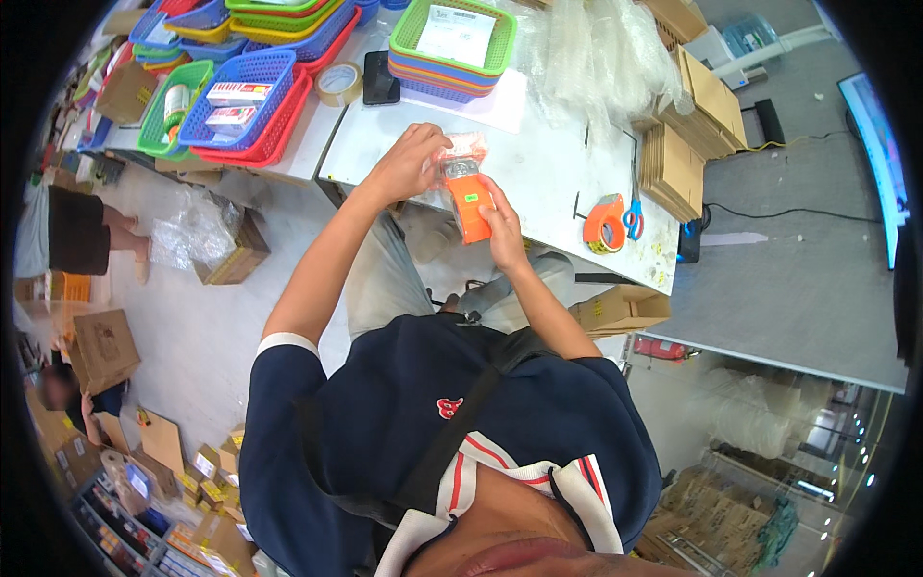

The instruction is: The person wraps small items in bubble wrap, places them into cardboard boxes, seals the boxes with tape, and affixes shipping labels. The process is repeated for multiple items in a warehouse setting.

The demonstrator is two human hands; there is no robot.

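Observation:
In front of my body, over the table's near edge, I hold a slim orange box (469, 213) with a small green label. My right hand (504, 229) is closed round its right side, thumb on the front face. Clear plastic wrap (465, 147) with reddish print lies against the box's far end, and a greyish part (461, 167) shows there; I cannot tell what it is. My left hand (411, 162) is closed on the wrap's left edge, fingers bent over it.
On the white table (548, 163) are stacked baskets (452, 48), a black phone (382, 79), a tape roll (338, 85), an orange tape dispenser (605, 225) and blue-handled scissors (633, 219). Clear plastic bags (596, 58) and flat cartons (673, 173) lie right. Another person (82, 226) stands left.

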